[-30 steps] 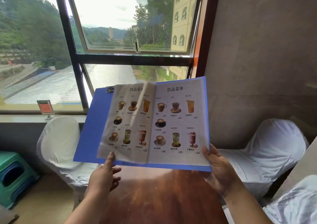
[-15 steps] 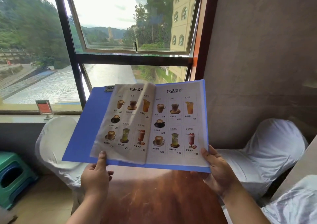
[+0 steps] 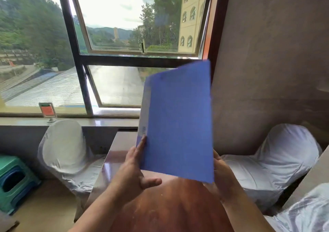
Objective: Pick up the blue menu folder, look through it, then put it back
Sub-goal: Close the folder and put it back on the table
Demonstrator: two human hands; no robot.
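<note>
Above the reddish wooden table [image 3: 169, 205], the closed blue menu folder [image 3: 178, 121] stands upright; the left hand [image 3: 131, 171] presses straight fingers along its left edge, the right hand [image 3: 222, 174] grips its lower right edge.

Menu folder [image 3: 178, 125] above table [image 3: 160, 212], between left hand [image 3: 132, 171] and right hand [image 3: 221, 174] (window [image 3: 124, 27] behind).

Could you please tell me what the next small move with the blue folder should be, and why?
Probably lower the blue menu folder flat onto the table: only its blue cover shows, so it seems closed, and it is tilted in the air between the left hand and right hand.
</note>
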